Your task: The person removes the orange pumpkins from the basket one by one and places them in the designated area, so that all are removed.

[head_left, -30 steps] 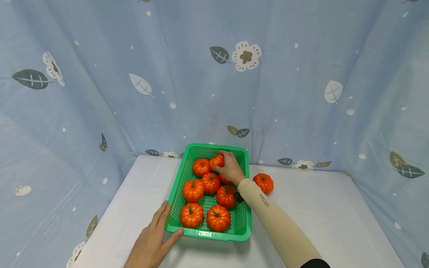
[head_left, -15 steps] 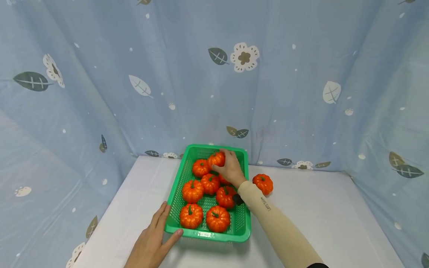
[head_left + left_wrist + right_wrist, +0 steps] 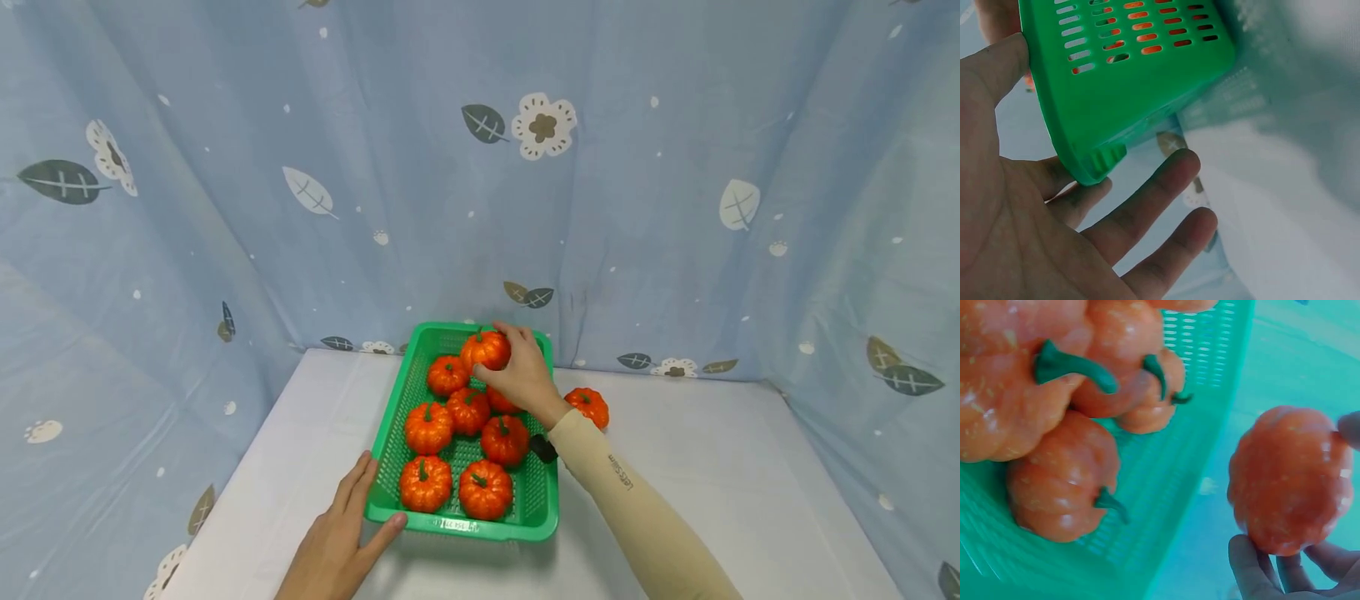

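Blue printed cloth (image 3: 420, 192) hangs at the far left and along the back, above the white-covered table (image 3: 300, 450). At the left, the left hand (image 3: 337, 533) rests at the near-left corner of a green perforated plastic basket (image 3: 392, 521); its fingers lie extended along the side, and the thumb touches the near rim. This hand has not shifted over the last second, and the basket has stayed put too, which suggests that the hand is steadying it.

Inside, seven glossy, ribbed orange pumpkins (image 3: 428, 428) with green stems sit unevenly, one of them partly hidden by the right hand. None of these seems to have moved.

The change is at the far end: the held pumpkin (image 3: 485, 350), which was lower among the others, now shows larger and higher, near the far rim. The right hand (image 3: 521, 371) grasps it with digits on opposite sides, and in the right wrist view it stands apart from its neighbours. That probably means that the hand alone now bears its weight.

The beige sleeve (image 3: 637, 508) runs back to the lower right. Past the basket's right side, the loose pumpkin (image 3: 588, 406) lies on the table, unmoved and partly covered by the right forearm.
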Demonstrator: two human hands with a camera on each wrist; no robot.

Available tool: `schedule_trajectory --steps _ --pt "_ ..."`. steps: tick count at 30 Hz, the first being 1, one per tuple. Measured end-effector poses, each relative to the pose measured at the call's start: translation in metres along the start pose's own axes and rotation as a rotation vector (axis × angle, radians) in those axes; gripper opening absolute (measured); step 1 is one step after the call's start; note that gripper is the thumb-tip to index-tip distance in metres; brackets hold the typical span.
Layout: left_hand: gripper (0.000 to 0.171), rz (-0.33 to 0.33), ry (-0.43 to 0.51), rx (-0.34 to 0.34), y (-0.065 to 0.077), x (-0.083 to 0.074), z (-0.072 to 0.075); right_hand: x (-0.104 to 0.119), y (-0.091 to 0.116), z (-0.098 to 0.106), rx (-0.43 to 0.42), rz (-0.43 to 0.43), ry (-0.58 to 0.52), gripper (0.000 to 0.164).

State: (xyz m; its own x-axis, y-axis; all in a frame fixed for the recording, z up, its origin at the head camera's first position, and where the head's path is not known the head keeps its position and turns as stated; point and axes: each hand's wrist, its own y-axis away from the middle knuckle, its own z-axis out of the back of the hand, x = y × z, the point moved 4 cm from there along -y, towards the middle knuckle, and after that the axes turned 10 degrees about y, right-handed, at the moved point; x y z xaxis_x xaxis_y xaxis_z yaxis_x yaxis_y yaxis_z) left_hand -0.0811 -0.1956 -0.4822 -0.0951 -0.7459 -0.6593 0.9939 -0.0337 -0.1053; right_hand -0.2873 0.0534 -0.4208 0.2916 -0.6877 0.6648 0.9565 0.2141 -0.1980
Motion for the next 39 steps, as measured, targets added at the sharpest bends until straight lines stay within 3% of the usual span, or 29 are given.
schedule_trajectory --steps 7,14,22,35,39 --pt "0.083 -0.01 0.005 -0.009 0.0 0.001 -0.001 0.005 0.017 0.022 -0.014 0.015 -0.122 0.069" --pt "0.084 0.014 0.007 -0.003 0.0 0.003 -0.001 0.004 0.033 0.037 -0.044 0.075 -0.096 0.063" --pt "0.084 0.016 0.02 0.01 0.001 0.003 -0.001 -0.009 0.049 0.054 -0.098 0.146 -0.091 0.069" --pt "0.085 0.025 0.02 0.015 0.001 0.005 -0.004 -0.056 0.084 0.066 -0.131 0.017 -0.151 0.083" --pt "0.085 0.019 0.014 0.01 0.001 0.005 -0.004 -0.073 0.094 0.07 -0.153 0.01 -0.099 0.083"
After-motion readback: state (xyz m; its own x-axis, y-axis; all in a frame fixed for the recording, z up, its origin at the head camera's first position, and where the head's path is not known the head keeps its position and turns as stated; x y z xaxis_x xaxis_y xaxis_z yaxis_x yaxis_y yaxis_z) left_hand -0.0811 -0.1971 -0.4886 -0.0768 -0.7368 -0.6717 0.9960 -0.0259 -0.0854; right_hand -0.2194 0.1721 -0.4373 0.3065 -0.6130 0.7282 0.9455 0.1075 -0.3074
